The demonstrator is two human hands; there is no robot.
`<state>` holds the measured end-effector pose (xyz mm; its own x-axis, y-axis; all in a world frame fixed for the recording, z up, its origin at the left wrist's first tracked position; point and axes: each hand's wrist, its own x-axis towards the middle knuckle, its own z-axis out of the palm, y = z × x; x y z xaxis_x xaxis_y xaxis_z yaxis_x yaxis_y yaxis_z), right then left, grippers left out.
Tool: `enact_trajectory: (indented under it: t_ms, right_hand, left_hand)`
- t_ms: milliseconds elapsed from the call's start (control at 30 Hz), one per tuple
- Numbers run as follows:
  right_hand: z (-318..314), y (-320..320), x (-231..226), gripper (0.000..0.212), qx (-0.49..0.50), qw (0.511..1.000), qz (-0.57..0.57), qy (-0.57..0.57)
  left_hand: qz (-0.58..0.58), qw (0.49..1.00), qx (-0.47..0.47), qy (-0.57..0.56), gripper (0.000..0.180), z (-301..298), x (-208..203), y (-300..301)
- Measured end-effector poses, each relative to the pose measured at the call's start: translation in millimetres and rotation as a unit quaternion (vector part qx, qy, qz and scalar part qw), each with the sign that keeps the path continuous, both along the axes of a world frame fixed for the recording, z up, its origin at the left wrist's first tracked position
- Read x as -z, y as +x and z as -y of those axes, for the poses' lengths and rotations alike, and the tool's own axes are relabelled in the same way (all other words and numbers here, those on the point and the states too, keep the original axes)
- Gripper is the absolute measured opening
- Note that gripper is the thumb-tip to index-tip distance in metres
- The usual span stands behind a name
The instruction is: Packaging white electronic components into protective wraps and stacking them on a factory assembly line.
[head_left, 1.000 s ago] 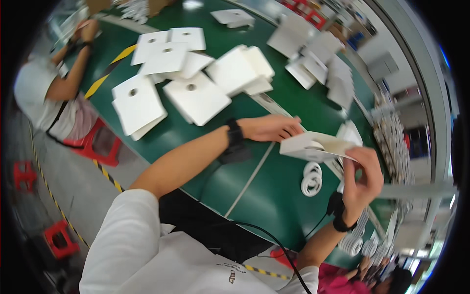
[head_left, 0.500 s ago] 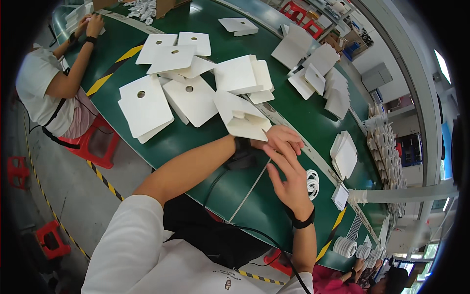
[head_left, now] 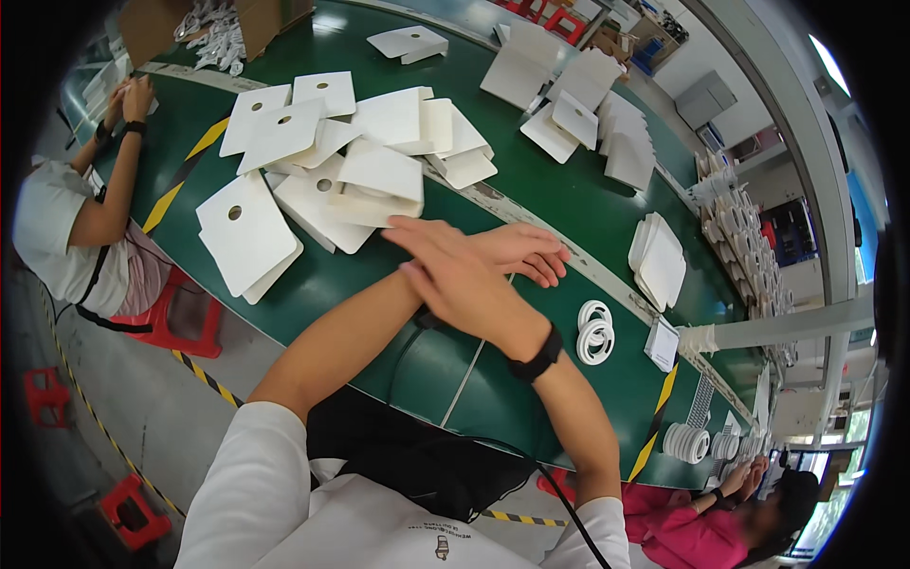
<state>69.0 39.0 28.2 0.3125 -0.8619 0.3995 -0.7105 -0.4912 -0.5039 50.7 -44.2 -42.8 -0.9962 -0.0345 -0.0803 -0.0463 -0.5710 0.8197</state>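
My left hand (head_left: 523, 252) reaches out over the green table, fingers loosely bent and apart, holding nothing. Across its wrist lies my right hand (head_left: 464, 284), fingers stretched out and thumb spread. It covers most of a dark band on the left wrist; a black band (head_left: 538, 355) circles the right wrist. Just beyond the right fingertips, a folded white panel (head_left: 379, 178) rests on a loose pile. Several white panels with round holes (head_left: 235, 207) make up that pile. Right of my hands, a few white rings (head_left: 595, 334) lie overlapping on the table.
More white panels (head_left: 656, 261) stand in stacks across a pale strip. A co-worker (head_left: 71, 213) sits at left, another person (head_left: 701, 526) at lower right. A metal post (head_left: 787, 322) juts in at right. Cardboard flaps (head_left: 270, 28) hold white parts at the far left.
My right hand has moved left, from over my left hand onto its wrist. The folded panel by my left hand now sits farther left on the pile. The view has shifted slightly.
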Motion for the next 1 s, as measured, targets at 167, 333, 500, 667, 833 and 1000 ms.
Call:
enact_trajectory:
  t_ms: [167, 333, 500, 667, 833, 1000]
  right_hand:
    - [15, 38, 22, 0.034, -0.039, 0.999, -0.017, -0.026]
    - [-9, 29, 18, 0.030, -0.054, 0.997, 0.035, -0.031]
    - [-88, -83, -16, 0.032, 0.148, 0.988, -0.024, -0.047]
    - [-182, -135, 5, 0.048, 0.357, 0.916, -0.169, 0.070]
    - [-189, -155, 20, 0.051, 0.362, 0.909, -0.168, 0.125]
    - [-171, -178, 24, 0.048, 0.304, 0.936, -0.131, 0.123]
  left_hand:
    - [-0.031, 0.999, 0.033, 0.010, 0.033, -7, 2, -9]
    - [-0.019, 1.000, 0.005, 0.005, 0.035, -2, -4, 7]
    - [-0.025, 0.999, -0.034, 0.012, 0.035, -3, -11, 12]
    - [-0.030, 1.000, -0.007, -0.003, 0.033, -1, -7, 5]
    - [-0.032, 0.998, -0.050, -0.015, 0.030, -3, -6, -6]
    - [-0.018, 0.959, -0.284, -0.015, 0.031, 22, -1, -46]
